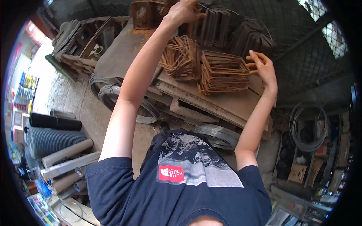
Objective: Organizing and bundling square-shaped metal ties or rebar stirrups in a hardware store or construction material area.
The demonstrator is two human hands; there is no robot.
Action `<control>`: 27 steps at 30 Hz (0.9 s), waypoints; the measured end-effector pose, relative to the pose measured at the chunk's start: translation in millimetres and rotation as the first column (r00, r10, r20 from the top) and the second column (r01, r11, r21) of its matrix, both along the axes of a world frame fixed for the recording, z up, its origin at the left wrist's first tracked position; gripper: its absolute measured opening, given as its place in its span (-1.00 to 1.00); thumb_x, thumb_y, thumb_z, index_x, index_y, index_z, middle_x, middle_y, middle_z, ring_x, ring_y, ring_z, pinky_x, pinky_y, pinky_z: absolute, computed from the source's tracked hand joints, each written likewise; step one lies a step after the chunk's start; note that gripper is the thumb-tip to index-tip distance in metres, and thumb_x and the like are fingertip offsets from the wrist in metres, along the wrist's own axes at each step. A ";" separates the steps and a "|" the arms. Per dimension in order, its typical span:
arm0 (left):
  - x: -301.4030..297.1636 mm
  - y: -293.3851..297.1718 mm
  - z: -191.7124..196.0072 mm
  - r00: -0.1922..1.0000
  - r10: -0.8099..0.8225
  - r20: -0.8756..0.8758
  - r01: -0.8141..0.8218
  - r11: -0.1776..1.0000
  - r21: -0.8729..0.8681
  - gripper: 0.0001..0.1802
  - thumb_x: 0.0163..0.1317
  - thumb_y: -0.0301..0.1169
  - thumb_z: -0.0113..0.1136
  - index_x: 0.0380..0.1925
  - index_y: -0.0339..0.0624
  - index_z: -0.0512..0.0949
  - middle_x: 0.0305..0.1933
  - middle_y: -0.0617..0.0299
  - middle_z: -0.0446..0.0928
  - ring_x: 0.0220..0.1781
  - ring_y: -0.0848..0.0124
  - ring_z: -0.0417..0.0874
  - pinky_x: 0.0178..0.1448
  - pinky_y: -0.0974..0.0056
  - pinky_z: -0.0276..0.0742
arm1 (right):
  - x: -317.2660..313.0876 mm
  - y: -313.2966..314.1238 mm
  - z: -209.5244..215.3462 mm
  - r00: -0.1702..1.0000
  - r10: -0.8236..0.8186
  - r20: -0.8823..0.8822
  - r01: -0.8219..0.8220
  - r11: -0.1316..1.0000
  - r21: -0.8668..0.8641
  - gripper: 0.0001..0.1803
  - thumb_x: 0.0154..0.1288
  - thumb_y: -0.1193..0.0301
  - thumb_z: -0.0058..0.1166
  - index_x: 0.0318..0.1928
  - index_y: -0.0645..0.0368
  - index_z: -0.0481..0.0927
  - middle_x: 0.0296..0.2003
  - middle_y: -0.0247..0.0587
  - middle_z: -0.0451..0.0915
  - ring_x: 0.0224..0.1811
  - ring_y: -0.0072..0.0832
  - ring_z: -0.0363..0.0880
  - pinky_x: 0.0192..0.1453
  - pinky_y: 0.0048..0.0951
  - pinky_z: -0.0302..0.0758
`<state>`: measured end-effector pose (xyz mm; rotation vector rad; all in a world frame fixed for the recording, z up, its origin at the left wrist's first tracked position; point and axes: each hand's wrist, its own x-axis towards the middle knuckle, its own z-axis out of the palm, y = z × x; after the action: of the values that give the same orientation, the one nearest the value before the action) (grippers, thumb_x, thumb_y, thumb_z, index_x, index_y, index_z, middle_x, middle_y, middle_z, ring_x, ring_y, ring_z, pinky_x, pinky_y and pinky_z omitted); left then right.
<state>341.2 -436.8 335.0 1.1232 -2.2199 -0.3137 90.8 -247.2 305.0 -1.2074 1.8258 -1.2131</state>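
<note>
Your left hand [183,12] reaches far forward and its fingers curl shut over the top edge of a rear bundle of rusty square steel stirrups [211,24], standing at the back of the stack. Your right hand [264,67] is open, fingers spread and slightly bent, fingertips touching the side of the nearer bundle of rusty rectangular wire stirrups [223,72] without closing on it. That near bundle lies on the rust-stained wooden pallet boards [226,103], just beside another tilted bundle of bent rusty stirrups [181,58].

To handle this well, keep the grip of your left hand wrapped round several bars at once — a single loop would probably slide free of its ties. Use your right palm to steady the near bundle so it does not tip off the board edge. The bars look rough and flaking, so watch your bare fingertips at the cut ends.

Grey coils of binding wire [218,136] lie on the floor below the pallet — mind your footing near them.
</note>
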 end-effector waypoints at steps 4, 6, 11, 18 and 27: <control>-67.0 13.5 12.5 0.950 -0.297 -0.096 0.295 0.955 -0.030 -0.62 0.08 -0.22 0.31 -0.26 -0.35 0.57 -0.25 -0.10 0.62 -0.17 0.10 0.66 -0.10 0.13 0.56 | -50.8 43.0 -26.0 0.975 -0.222 0.012 0.222 0.975 -0.021 -0.53 0.20 0.07 0.21 -0.15 0.26 0.57 -0.32 -0.23 0.64 -0.40 -0.57 0.61 -0.49 -0.58 0.45; -104.9 34.1 13.7 0.884 -0.450 -0.130 0.436 0.892 -0.122 -0.60 0.09 -0.22 0.30 -0.23 -0.36 0.57 -0.25 -0.10 0.62 -0.17 0.11 0.66 -0.10 0.14 0.56 | -77.5 68.5 -44.8 0.953 -0.301 0.031 0.302 0.953 -0.016 -0.53 0.20 0.07 0.21 -0.16 0.26 0.57 -0.34 -0.24 0.64 -0.41 -0.58 0.61 -0.49 -0.58 0.45; -208.6 73.4 -13.8 0.692 -0.714 -0.106 0.704 0.700 -0.116 -0.56 0.15 -0.16 0.26 -0.16 -0.34 0.56 -0.27 -0.04 0.64 -0.21 0.16 0.66 -0.12 0.14 0.56 | -124.2 140.9 -99.9 0.861 -0.508 -0.002 0.508 0.861 0.019 -0.55 0.22 0.09 0.20 -0.18 0.28 0.58 -0.39 -0.27 0.63 -0.46 -0.61 0.60 -0.50 -0.63 0.44; -340.8 125.4 -118.3 0.617 -0.776 0.132 0.760 0.631 0.155 -0.61 0.14 -0.12 0.21 -0.13 -0.14 0.60 -0.12 0.00 0.61 -0.03 0.12 0.61 0.06 0.17 0.52 | -189.1 217.8 -220.6 0.650 -0.709 -0.274 0.734 0.679 -0.017 -0.43 0.08 0.03 0.27 -0.24 0.40 0.62 -0.32 0.06 0.66 -0.21 -0.16 0.66 -0.08 -0.27 0.52; -372.2 133.3 -193.2 0.683 -0.661 0.312 0.586 0.750 0.308 -0.36 0.12 -0.06 0.24 0.12 -0.21 0.40 0.10 -0.09 0.47 0.22 0.06 0.42 0.23 0.08 0.40 | -147.9 205.6 -223.8 0.701 -0.689 -0.181 0.703 0.711 0.015 -0.53 0.15 0.12 0.21 -0.26 0.38 0.64 -0.38 0.10 0.65 -0.26 -0.12 0.66 -0.17 -0.28 0.51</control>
<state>-31.1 -303.5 141.8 0.4749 -2.9741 -0.6303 -57.1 -41.6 81.2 -0.5533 2.5624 -1.4272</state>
